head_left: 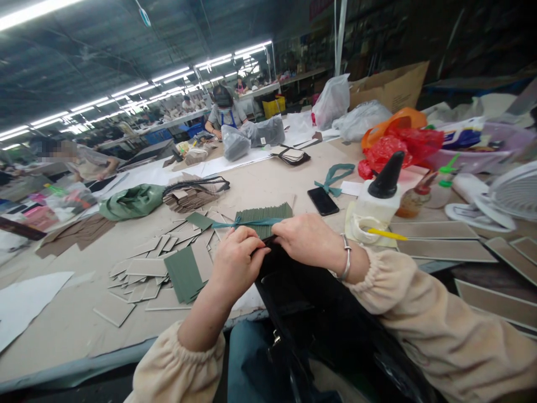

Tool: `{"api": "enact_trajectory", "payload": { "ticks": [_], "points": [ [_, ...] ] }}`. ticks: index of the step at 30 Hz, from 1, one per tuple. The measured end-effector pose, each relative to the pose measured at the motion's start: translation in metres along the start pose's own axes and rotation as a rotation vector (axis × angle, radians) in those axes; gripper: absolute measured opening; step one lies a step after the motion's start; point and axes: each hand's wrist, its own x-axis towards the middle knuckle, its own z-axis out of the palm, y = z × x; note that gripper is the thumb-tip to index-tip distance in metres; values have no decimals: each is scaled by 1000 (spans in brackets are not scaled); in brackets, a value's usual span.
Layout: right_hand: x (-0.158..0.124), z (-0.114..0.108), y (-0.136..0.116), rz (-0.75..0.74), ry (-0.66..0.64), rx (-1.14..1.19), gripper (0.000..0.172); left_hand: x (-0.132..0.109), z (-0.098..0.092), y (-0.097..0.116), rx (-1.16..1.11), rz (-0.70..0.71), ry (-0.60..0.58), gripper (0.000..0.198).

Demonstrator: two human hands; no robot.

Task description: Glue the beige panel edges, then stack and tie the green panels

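Note:
A stack of green pieces (266, 214) stands on the table just beyond my hands, with a teal strip (226, 225) running across it. At its near side, my left hand (237, 263) is closed, thumb and fingertips pinched together. My right hand (310, 239), with a bracelet at the wrist, is also closed, its fingertips near the strip's right end. Dark material shows under the fingers; what either hand pinches is hidden. Left of the hands lie loose green panels (184, 274) and scattered beige panels (146, 267).
Right of my hands are a phone (323, 201), a white bottle with a black cone cap (377, 198), a tape roll (364, 228), a yellow pen (386, 234) and a fan (514, 190). Brown stacked pieces (191, 196) lie farther left. A co-worker (226, 115) sits across the table.

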Motion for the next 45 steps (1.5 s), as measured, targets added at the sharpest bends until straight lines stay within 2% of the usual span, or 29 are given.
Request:
{"api": "enact_trajectory", "payload": {
  "ticks": [4, 9, 16, 24, 38, 45],
  "points": [
    [0, 1, 2, 3, 14, -3, 20, -1, 7, 0, -124, -67, 44, 11],
    [0, 4, 8, 17, 11, 22, 23, 0, 14, 3, -165, -121, 98, 15],
    [1, 8, 12, 59, -7, 71, 20, 1, 19, 2, -55, -172, 38, 13],
    [1, 14, 17, -21, 60, 270, 19, 2, 22, 3, 18, -194, 10, 14],
    [13, 6, 3, -33, 21, 7, 17, 1, 28, -1, 21, -199, 39, 14],
    [15, 7, 3, -47, -15, 43, 14, 3, 24, -3, 20, -208, 28, 15]
  ]
}}
